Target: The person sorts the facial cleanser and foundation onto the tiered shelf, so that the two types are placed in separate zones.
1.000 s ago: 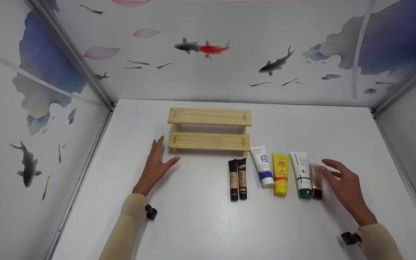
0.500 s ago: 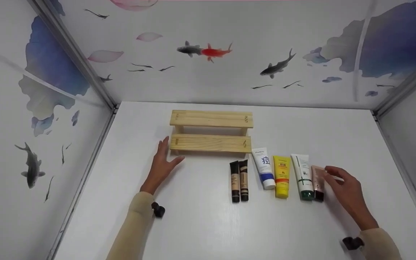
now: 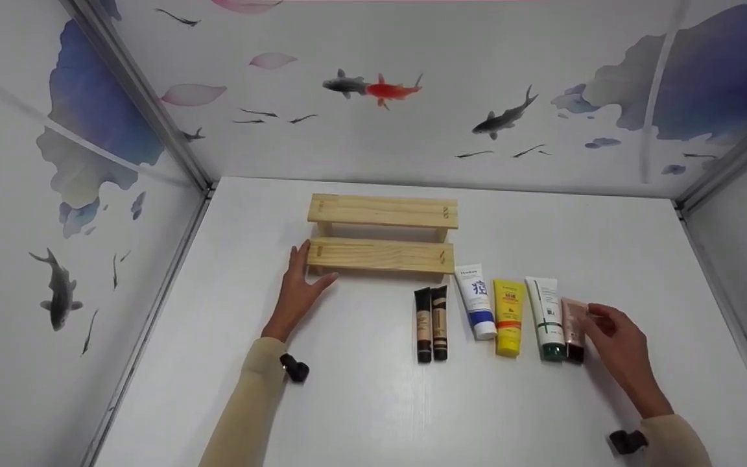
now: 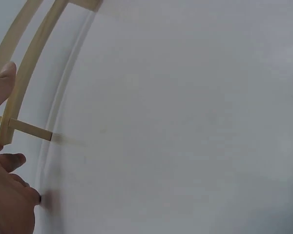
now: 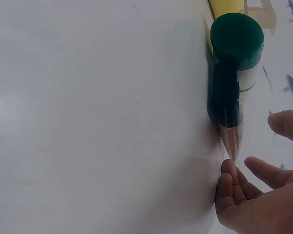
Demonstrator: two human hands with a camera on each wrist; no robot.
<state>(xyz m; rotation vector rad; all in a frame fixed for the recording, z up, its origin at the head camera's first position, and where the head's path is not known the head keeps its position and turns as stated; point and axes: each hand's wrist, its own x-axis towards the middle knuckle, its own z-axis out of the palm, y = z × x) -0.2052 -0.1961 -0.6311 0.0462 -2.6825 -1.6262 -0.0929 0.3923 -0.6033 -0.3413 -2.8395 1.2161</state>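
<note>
A two-step wooden rack (image 3: 380, 255) stands toward the back of the white table. My left hand (image 3: 297, 290) is at its left end, thumb spread from the fingers, the fingertips at the end of the lower step; contact is unclear. At the far right of a row of tubes lies a pink tube with a dark cap (image 3: 573, 327). My right hand (image 3: 621, 337) is beside its upper end, fingers bent loosely. In the right wrist view the thumb (image 5: 283, 123) stands off from the pink tube (image 5: 230, 139), and the fingertips are at its tail without a visible grip.
Left of the pink tube lie a white tube with a green cap (image 3: 545, 318), a yellow tube (image 3: 508, 318) and a white-and-blue tube (image 3: 476, 301). Two slim beige-and-black tubes (image 3: 423, 324) lie in front of the rack. Printed walls (image 3: 412, 149) enclose the table.
My left hand has moved closer to the rack's left end. The right hand has dropped slightly beside the pink tube, its fingers drawing closer together. The whole view has shifted slightly.
</note>
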